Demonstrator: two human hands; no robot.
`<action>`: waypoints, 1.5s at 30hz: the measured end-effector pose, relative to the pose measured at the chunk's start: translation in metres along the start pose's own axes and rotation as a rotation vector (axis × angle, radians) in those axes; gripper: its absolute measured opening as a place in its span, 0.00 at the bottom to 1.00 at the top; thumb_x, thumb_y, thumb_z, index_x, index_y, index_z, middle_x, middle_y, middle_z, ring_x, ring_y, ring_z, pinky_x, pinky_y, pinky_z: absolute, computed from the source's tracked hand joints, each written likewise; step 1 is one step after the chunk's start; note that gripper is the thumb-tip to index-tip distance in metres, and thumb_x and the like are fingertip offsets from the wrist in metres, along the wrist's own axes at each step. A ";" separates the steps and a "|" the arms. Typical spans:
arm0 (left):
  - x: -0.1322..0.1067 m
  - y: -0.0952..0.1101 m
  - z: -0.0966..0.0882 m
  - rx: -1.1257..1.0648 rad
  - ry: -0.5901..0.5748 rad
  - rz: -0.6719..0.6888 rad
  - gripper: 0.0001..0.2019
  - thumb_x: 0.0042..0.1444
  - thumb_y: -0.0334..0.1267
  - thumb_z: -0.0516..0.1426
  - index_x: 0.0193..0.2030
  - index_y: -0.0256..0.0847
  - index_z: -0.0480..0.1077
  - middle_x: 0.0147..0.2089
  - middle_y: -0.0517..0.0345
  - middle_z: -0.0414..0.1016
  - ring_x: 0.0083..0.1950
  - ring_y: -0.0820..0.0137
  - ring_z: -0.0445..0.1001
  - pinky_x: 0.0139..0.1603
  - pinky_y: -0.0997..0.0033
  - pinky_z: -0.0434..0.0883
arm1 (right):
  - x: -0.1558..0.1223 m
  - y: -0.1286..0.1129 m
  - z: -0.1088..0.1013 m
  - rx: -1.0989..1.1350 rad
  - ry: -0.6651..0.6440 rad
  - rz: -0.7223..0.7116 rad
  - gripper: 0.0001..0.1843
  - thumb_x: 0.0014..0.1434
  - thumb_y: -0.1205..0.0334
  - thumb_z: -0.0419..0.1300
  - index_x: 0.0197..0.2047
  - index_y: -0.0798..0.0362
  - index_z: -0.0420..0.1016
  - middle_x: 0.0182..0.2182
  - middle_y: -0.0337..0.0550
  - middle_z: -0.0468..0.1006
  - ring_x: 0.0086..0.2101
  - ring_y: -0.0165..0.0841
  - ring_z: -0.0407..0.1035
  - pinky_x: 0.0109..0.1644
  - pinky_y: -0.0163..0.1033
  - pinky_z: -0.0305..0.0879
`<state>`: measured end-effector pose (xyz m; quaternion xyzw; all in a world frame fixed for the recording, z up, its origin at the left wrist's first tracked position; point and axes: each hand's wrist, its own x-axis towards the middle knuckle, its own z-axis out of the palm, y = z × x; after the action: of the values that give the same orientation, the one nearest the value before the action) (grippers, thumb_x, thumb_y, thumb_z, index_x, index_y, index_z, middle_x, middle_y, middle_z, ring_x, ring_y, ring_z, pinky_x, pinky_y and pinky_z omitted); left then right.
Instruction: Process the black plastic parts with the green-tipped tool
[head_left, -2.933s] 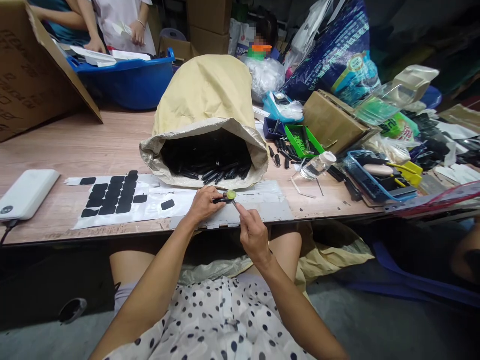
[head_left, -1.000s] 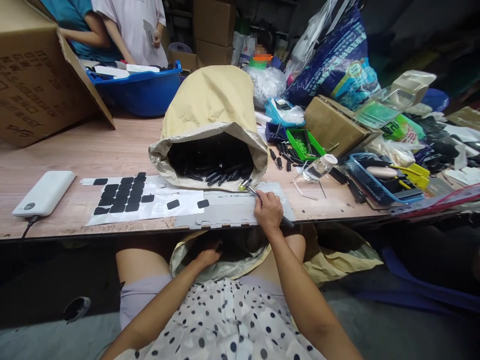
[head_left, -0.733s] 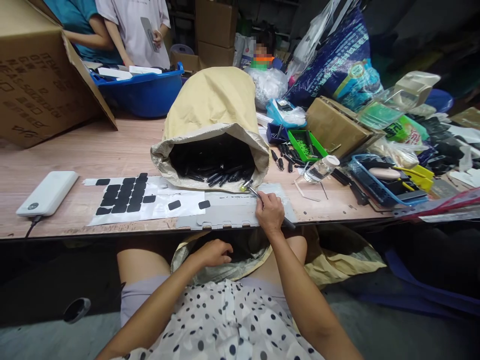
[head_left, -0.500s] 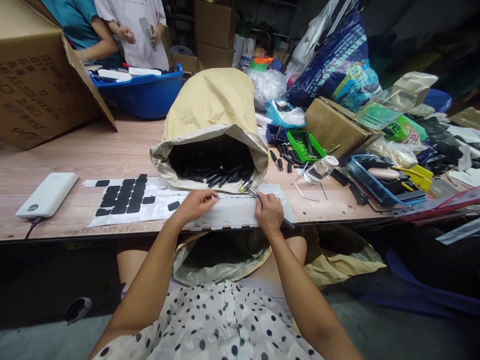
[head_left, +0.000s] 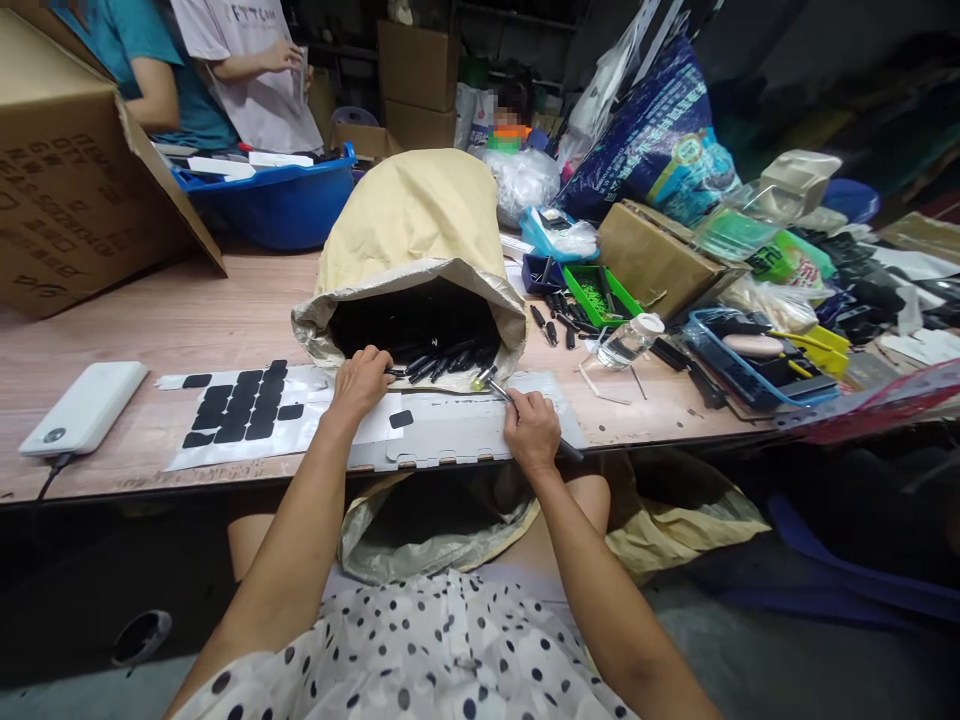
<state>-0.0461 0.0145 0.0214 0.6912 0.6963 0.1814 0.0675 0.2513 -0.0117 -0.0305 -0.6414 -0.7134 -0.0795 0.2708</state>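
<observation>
A small hammer [head_left: 497,391] with a metal shaft, dark grip and yellowish tip is wrapped in my right hand [head_left: 532,430]; its head lies at the lip of the sack. My left hand [head_left: 363,382] is at the left of the sack's mouth, fingers pinched on a slim black pen-like piece [head_left: 394,372]. The beige woven sack [head_left: 412,210] lies on its side, its opening toward me, with many black pen-like pieces [head_left: 450,358] inside. Below my hands is a white board [head_left: 450,430] with slots along its front edge. A sheet of black stickers [head_left: 244,405] lies to the left.
A white power bank [head_left: 86,405], a blue basin [head_left: 277,205] and a cardboard box [head_left: 90,190] stand left. To the right are a green tray [head_left: 600,300], a clear bottle [head_left: 630,340] and a blue basket [head_left: 720,360]. Another open sack [head_left: 435,530] hangs at my lap. Two people stand behind.
My left hand has moved forward and left to the sack's mouth and closed on a black piece. My right hand keeps the hammer in nearly the same place. The view has shifted slightly.
</observation>
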 end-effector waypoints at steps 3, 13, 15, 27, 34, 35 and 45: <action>-0.014 0.011 -0.003 -0.095 0.068 0.060 0.03 0.63 0.37 0.58 0.40 0.48 0.73 0.41 0.54 0.76 0.47 0.58 0.70 0.48 0.59 0.68 | 0.000 0.000 0.000 -0.005 -0.006 0.002 0.17 0.64 0.66 0.55 0.51 0.48 0.80 0.37 0.46 0.72 0.39 0.40 0.60 0.43 0.42 0.56; -0.044 0.072 0.041 -0.315 -0.069 0.268 0.03 0.60 0.39 0.62 0.40 0.46 0.74 0.42 0.56 0.77 0.47 0.60 0.70 0.49 0.60 0.68 | 0.000 0.001 0.001 0.012 -0.004 0.004 0.17 0.64 0.66 0.55 0.52 0.48 0.80 0.37 0.46 0.72 0.40 0.40 0.60 0.44 0.42 0.57; -0.044 0.066 0.043 -0.345 -0.055 0.251 0.08 0.56 0.40 0.65 0.41 0.45 0.74 0.43 0.56 0.76 0.47 0.60 0.70 0.50 0.60 0.68 | 0.000 0.001 0.001 0.011 -0.006 0.001 0.17 0.64 0.66 0.55 0.52 0.47 0.80 0.37 0.46 0.72 0.40 0.40 0.61 0.44 0.42 0.57; -0.039 0.051 0.041 -0.446 -0.092 0.134 0.05 0.53 0.39 0.65 0.36 0.45 0.77 0.38 0.58 0.75 0.44 0.62 0.69 0.47 0.60 0.70 | 0.000 -0.002 -0.012 0.147 -0.014 0.049 0.18 0.66 0.66 0.53 0.53 0.47 0.80 0.37 0.45 0.75 0.39 0.39 0.65 0.45 0.41 0.63; -0.039 0.054 0.043 -0.458 -0.082 0.097 0.04 0.52 0.39 0.66 0.35 0.46 0.76 0.38 0.59 0.77 0.43 0.62 0.70 0.46 0.61 0.70 | -0.029 -0.043 -0.032 0.528 -0.061 -0.106 0.23 0.71 0.65 0.46 0.62 0.48 0.74 0.49 0.48 0.80 0.49 0.36 0.73 0.55 0.41 0.69; -0.039 0.055 0.043 -0.459 -0.082 0.088 0.04 0.52 0.39 0.66 0.34 0.46 0.76 0.38 0.59 0.77 0.43 0.62 0.70 0.45 0.61 0.70 | -0.032 -0.048 -0.034 0.543 -0.089 -0.119 0.23 0.70 0.65 0.46 0.62 0.48 0.74 0.49 0.47 0.80 0.49 0.35 0.73 0.54 0.40 0.70; -0.038 0.061 0.045 -0.457 -0.065 0.044 0.06 0.49 0.37 0.67 0.29 0.44 0.73 0.36 0.59 0.77 0.44 0.62 0.71 0.45 0.62 0.70 | -0.042 -0.063 -0.044 0.316 -0.163 -0.129 0.25 0.69 0.67 0.48 0.62 0.44 0.76 0.37 0.44 0.76 0.36 0.33 0.72 0.41 0.34 0.69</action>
<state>0.0277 -0.0168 -0.0054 0.6783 0.6194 0.3136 0.2406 0.2049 -0.0789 0.0009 -0.5481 -0.7762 0.0687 0.3040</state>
